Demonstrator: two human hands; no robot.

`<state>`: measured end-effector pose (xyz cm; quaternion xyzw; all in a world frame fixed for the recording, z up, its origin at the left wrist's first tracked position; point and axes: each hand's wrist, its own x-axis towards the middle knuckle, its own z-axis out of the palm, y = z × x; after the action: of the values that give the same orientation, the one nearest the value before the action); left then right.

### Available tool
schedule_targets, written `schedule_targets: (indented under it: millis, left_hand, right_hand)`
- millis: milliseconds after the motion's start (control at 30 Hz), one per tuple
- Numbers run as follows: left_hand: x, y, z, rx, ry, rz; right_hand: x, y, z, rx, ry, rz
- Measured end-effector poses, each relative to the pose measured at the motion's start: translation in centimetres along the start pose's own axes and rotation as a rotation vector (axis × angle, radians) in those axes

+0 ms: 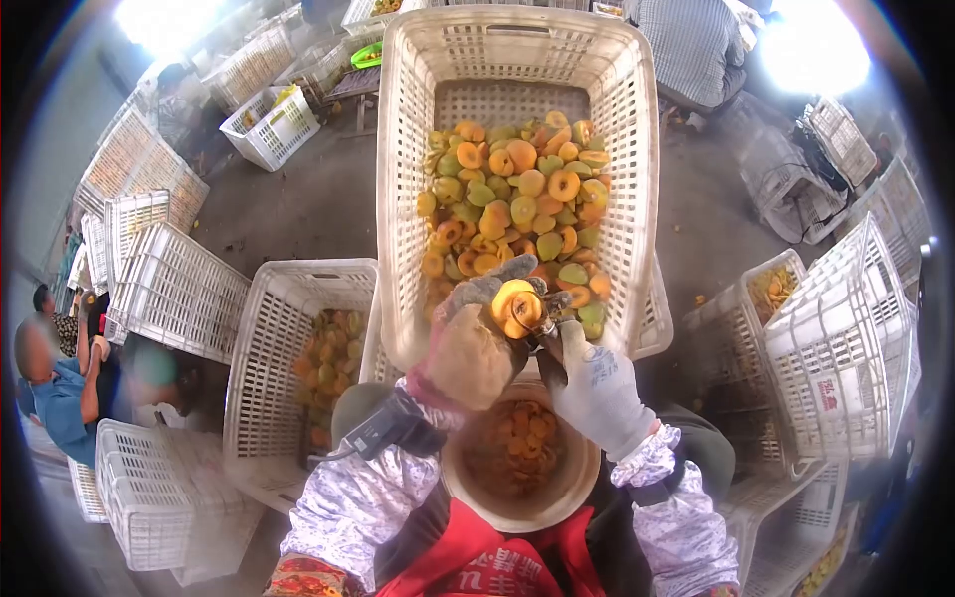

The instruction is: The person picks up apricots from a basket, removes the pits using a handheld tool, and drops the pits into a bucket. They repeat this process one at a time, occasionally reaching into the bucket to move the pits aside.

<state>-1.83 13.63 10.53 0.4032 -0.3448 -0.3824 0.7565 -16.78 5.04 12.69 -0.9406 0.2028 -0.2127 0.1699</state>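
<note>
The left hand (468,348) is curled around a cut fruit (516,310), midway between crate (394,199) at twelve o'clock and bucket (589,473) at six. The right hand (600,386) seems closed on a dark tool (543,334) at the fruit's four-o'clock edge. A slip, from slick gloves, could jab the left fingers; a loose hold could drop the fruit bucketward.

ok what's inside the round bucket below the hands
Orange pieces, apparently fruit, lie heaped inside the bucket. The top ones hide its bottom and any lower layers. The left hand and right hand cover parts of its far edge.
</note>
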Motion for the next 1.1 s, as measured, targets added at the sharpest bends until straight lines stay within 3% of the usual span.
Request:
schedule_targets:
  millis: [133, 200, 233, 267, 333, 400, 467, 700, 767, 800, 867, 900, 967, 1100]
  left_hand:
    - [0.0, 0.6, -0.4, 0.165, 0.003, -0.031]
    - [0.1, 0.3, -0.7, 0.961, -0.083, 0.166]
    - [0.4, -1.9, -1.9, 0.707, -0.026, -0.066]
    - [0.5, -1.9, -1.9, 0.706, -0.024, -0.071]
    - [0.7, -1.7, -1.6, -0.622, 0.093, -0.391]
    - [0.7, -2.4, -2.2, -0.58, 0.158, -0.448]
    - [0.3, -1.8, -1.6, -0.685, 0.12, -0.282]
    - [-0.6, -2.9, -1.1, -0.471, 0.209, -0.188]
    - [-0.8, -2.7, -0.9, -0.645, 0.017, -0.161]
    - [-0.6, -2.4, -0.8, -0.646, 0.017, -0.162]
    - [0.1, -1.7, -0.5, -0.786, -0.172, -0.25]
    - [0.0, -2.5, -0.5, -0.785, -0.178, -0.251]
    - [-0.5, -4.4, -0.3, -0.168, 0.315, -0.065]
    - [-0.5, -3.6, 0.5, -0.549, 0.188, -0.162]
  right_hand:
    - [0.5, 0.1, 0.5, 0.014, -0.141, 0.034]
    - [0.1, 0.5, 1.7, -0.04, -0.093, -0.034]
    - [0.0, 0.7, 2.2, -0.098, -0.038, -0.103]
    - [0.1, 0.6, 2.4, -0.096, -0.043, -0.101]
    - [0.2, 0.4, 2.6, -0.035, -0.133, -0.068]
    - [0.1, 0.5, 2.7, 0.015, -0.135, -0.069]
    - [0.1, 0.3, 2.7, 0.072, -0.135, -0.076]
    - [-0.6, 0.8, 1.5, 0.157, -0.202, -0.103]
    - [-0.6, 1.2, 1.2, 0.203, -0.228, -0.139]
    - [-0.8, 1.5, 1.2, 0.252, -0.236, -0.126]
    - [-1.3, 1.8, 1.6, 0.298, -0.242, -0.114]
    - [-1.7, 1.6, 2.2, 0.177, -0.115, -0.113]
    - [-2.1, 1.1, 2.3, 0.052, 0.005, -0.109]
    - [-2.2, 0.4, 2.2, -0.029, -0.093, 0.011]
